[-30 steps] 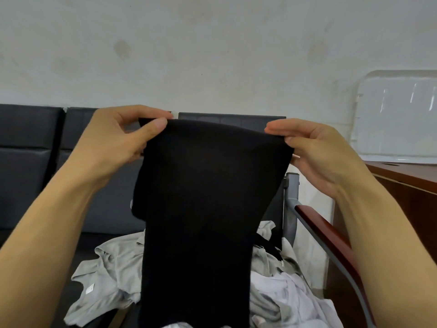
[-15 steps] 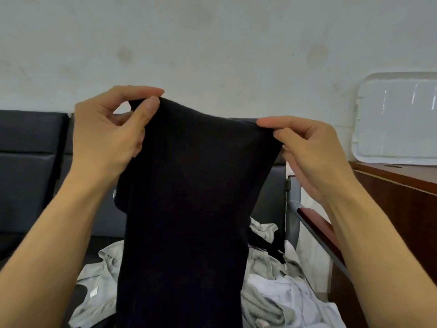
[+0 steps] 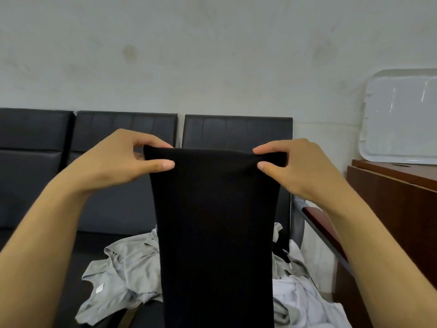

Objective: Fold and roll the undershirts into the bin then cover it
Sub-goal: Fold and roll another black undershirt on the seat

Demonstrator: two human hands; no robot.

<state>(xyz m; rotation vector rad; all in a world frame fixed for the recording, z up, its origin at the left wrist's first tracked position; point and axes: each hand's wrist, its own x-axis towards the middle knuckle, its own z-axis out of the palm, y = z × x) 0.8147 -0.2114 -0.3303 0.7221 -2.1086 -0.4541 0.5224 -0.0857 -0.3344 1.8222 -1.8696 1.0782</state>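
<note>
A black undershirt (image 3: 215,221), folded into a long narrow strip, hangs straight down in front of me. My left hand (image 3: 123,162) pinches its top left corner between thumb and fingers. My right hand (image 3: 290,166) pinches the top right corner the same way. The top edge is stretched level between both hands. Behind and below it, a grey undershirt (image 3: 118,278) and a white undershirt (image 3: 305,301) lie crumpled on the black seat. The bin is not in view.
A row of black padded seats (image 3: 35,166) runs along the wall. A wood-topped armrest (image 3: 324,235) juts out at right. A brown wooden cabinet (image 3: 392,204) stands at far right with a white plastic lid (image 3: 402,117) leaning on the wall above it.
Both hands have come down and levelled out, the left one dropping most. The strip's top edge is now flat and taut instead of sloping, and the hands sit farther apart.
</note>
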